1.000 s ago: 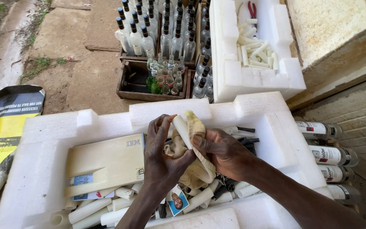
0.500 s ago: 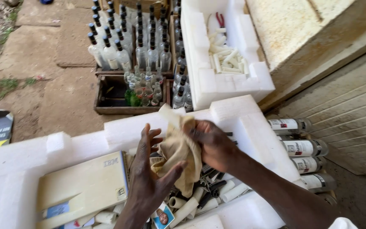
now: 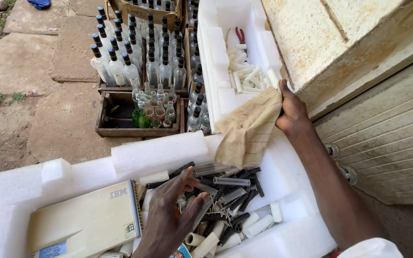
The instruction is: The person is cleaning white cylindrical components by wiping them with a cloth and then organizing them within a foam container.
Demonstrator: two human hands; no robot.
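Note:
My right hand (image 3: 290, 111) holds up a beige cloth (image 3: 249, 129) by one corner, above the gap between two white foam trays. My left hand (image 3: 170, 215) reaches down into the near foam tray (image 3: 158, 153), fingers spread over a pile of clear and black tubes (image 3: 225, 191) and white cylinders (image 3: 259, 224). Whether it grips one of the tubes I cannot tell. A cream flat box (image 3: 84, 220) lies to the left of that hand in the same tray.
A second foam tray (image 3: 221, 95) further off holds white cylinders (image 3: 249, 79) and red-handled pliers (image 3: 240, 34). Crates of clear dark-capped bottles (image 3: 139, 57) and a wooden crate (image 3: 111, 122) of small bottles stand on the stone paving. A wooden panelled wall (image 3: 383, 129) is on the right.
The hands have come apart. My right hand has lifted the cloth up and to the right, and my left hand has let go of it and dropped into the tube pile.

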